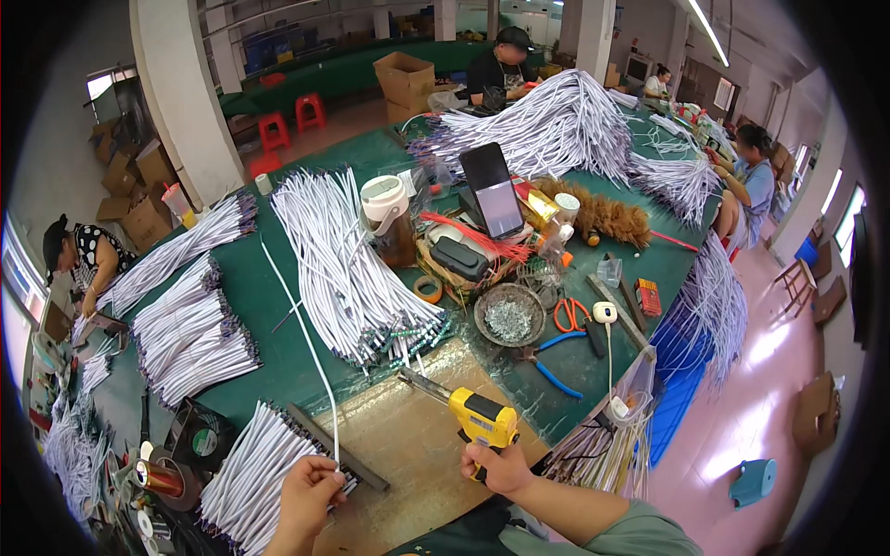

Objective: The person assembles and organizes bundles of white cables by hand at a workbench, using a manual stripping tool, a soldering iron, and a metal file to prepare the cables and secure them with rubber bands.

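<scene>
My left hand (310, 496) pinches the lower end of a long white cable (320, 385), which runs up and away across the green table. Just under that hand lies a stack of short white cables (260, 473). My right hand (505, 466) is wrapped round the handle of a yellow and black pistol-grip power tool (484, 417). The tool's long metal tip (422, 383) points up and left over a brownish board (408, 435), apart from the held cable. A dark metal bar (343, 449) lies between the left hand's stack and the board.
Large cable bundles (348, 264) cover the table beyond. Ahead are a bowl of small metal pieces (509, 315), blue-handled pliers (556, 366), orange-handled scissors (568, 315), a propped phone (491, 190) and a lidded jug (385, 208). Co-workers (88, 255) sit around the table.
</scene>
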Demonstrator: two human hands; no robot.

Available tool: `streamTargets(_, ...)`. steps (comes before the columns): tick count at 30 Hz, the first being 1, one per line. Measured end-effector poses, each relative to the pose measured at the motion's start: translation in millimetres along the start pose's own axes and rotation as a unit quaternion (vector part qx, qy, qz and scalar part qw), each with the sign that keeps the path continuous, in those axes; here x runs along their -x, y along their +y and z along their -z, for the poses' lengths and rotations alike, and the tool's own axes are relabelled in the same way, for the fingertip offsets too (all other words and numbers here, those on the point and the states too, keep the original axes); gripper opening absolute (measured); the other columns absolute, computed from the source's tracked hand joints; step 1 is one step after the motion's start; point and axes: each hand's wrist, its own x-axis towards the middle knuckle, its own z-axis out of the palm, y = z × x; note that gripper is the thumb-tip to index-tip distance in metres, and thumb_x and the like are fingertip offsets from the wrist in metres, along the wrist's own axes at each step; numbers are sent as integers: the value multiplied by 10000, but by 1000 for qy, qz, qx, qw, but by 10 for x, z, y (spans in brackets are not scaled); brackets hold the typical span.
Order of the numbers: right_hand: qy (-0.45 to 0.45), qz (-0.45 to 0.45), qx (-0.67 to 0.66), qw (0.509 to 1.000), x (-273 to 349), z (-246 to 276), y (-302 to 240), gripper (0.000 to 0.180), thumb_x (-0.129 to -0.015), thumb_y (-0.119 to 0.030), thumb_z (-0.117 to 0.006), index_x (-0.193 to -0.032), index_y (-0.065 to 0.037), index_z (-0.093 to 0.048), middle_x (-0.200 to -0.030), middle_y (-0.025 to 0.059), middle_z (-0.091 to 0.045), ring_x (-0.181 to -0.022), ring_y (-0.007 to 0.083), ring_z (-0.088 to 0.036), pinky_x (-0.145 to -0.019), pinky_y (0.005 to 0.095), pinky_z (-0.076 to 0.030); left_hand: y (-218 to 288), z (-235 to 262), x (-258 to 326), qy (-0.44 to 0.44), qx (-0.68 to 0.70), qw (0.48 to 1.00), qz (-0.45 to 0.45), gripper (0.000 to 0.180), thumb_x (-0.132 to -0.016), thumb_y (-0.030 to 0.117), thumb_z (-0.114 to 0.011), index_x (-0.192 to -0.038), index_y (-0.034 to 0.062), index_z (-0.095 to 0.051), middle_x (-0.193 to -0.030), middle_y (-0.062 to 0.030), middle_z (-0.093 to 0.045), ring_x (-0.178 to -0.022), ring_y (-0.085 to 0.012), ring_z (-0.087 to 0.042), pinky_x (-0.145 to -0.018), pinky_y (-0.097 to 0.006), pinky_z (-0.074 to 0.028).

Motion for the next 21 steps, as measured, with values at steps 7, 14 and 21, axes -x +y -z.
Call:
streamTargets(7, -4, 8, 27, 1000, 25, -42, 4, 270, -900, -101, -609, -1130, -3, -508, -778, 90, -596, -647, 183, -586, -605, 335, -494, -94, -133, 123, 1, -212, 969, -126, 181, -858, 81, -682, -1011, 8, -618, -803, -56, -645, -682, -119, -605, -625, -269, -500)
streamTargets(14, 20, 40, 39, 998, -9, 44, 142, 332, -863, -137, -636, -1146, -32, -500, -758, 102, -597, -610, 206, -585, -550, 347, -490, -69, -293, 231, -24, -429, 882, -191, 264, -859, 244, -676, -1038, 53, -645, -843, -120, -660, -735, -264, -645, -677, -360, -513)
streamTargets(21, 30, 45, -25, 998, -28, 21, 74, 451, -859, -218, -645, -1253, -77, -476, -709, 66, -549, -554, 195, -541, -511, 316, -445, -63, 175, 189, 148, -493, 781, -354, 257, -775, 181, -748, -968, 46, -645, -864, -110, -631, -773, -286, -614, -693, -388, -489)
